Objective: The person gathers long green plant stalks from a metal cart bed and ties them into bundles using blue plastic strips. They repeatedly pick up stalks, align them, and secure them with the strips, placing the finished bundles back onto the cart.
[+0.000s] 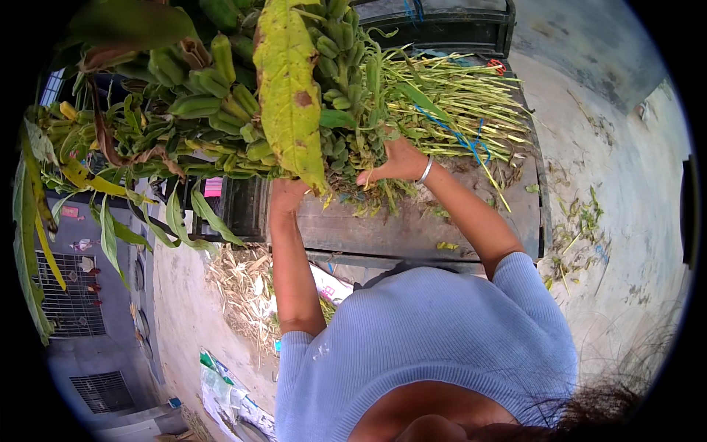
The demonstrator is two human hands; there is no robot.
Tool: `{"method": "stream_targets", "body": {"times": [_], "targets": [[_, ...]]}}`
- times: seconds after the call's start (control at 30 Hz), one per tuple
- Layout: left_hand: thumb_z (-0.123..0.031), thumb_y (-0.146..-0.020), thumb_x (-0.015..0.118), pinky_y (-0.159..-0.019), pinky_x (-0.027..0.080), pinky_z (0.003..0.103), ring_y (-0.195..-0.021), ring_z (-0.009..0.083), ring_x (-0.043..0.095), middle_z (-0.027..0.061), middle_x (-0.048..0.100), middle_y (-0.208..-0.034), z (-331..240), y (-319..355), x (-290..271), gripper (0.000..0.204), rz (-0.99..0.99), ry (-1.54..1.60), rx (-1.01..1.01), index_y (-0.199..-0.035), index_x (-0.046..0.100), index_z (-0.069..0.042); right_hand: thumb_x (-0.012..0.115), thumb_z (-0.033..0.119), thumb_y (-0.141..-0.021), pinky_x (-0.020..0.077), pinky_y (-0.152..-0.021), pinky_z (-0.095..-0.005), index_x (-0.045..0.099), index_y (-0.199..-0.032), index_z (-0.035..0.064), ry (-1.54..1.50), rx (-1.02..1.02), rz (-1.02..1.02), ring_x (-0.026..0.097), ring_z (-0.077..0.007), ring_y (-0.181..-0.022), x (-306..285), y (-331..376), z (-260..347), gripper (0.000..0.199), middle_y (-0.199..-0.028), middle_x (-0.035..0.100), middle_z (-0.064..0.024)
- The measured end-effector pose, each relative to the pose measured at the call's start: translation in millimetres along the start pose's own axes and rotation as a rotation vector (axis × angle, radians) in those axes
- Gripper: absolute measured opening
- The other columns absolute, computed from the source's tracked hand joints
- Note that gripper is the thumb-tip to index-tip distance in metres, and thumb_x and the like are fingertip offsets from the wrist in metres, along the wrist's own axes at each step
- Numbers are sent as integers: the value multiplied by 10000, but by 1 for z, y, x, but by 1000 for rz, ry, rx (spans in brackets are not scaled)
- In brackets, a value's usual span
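A large bundle of green, pod-covered stalks that look like sesame plants (213, 96) fills the upper left, raised close to me. A big yellow leaf with brown spots (291, 88) hangs in front of it. My left hand (287, 193) grips the bundle from below, its fingers mostly hidden among the leaves. To the right, my right hand (401, 160), with a silver bracelet (426, 169) at the wrist, is closed around the bundle's leafy part, thumb towards me. Pale cut stalk ends (464, 96) fan out to the right, with a blue string (468, 138) across them.
Beneath the bundle is a metal cart bed (383, 230) with a raised dark rail (471, 33) at the far end. Loose leaves (582, 221) litter the concrete on the right. Dry husks (247, 295) and plastic sacks (232, 394) lie at lower left, near a wall with barred windows (70, 295).
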State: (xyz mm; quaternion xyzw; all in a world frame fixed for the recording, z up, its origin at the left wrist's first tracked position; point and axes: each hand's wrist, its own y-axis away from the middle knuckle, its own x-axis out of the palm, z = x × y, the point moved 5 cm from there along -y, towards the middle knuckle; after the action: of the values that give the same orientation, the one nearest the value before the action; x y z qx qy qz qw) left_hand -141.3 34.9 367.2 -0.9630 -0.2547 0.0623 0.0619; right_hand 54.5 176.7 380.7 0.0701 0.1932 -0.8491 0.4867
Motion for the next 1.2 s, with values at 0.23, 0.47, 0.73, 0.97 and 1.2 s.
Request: {"method": "stream_targets", "body": {"times": [0.23,0.47,0.73,0.97,1.2], "targets": [[-105,-556,805,-864,428,323,-990,185,528,85,536,-1127,-11,-14,18,740,-131,60,-114,-1184,437,32,801,480,-502,360,-921,-360,414,-1209,-24,13,19,-17,464,-292,-1067,-17,-13,-3,951,-1166,481,-181],[-286,-494,870,-905,394,323,-1064,187,484,85,496,-1179,-51,-12,22,928,-203,123,130,-1225,383,12,828,539,-442,452,-667,-293,512,-836,-106,30,-11,-9,536,-184,-737,-24,-36,12,820,-802,569,-133],[-413,-515,837,-886,404,307,-1007,182,523,73,545,-1101,-173,44,-31,879,-349,-68,349,-1177,447,14,834,287,-546,430,-793,-300,536,-999,-68,-385,-500,48,558,-210,-844,26,-68,122,648,-932,600,-143],[-365,-673,756,-867,418,339,-1011,200,534,94,556,-1110,-240,184,-111,685,-597,-286,443,-1178,473,2,806,186,-626,467,-748,-286,561,-994,-34,-528,-588,286,595,-157,-808,156,-44,209,493,-909,637,-84],[-230,-603,815,-870,419,307,-995,181,538,82,565,-1093,-245,383,-162,719,-850,-437,160,-1180,449,-5,783,149,-660,457,-798,-304,525,-1080,1,-865,-418,597,575,-169,-919,360,55,227,515,-1021,604,-72]]}}
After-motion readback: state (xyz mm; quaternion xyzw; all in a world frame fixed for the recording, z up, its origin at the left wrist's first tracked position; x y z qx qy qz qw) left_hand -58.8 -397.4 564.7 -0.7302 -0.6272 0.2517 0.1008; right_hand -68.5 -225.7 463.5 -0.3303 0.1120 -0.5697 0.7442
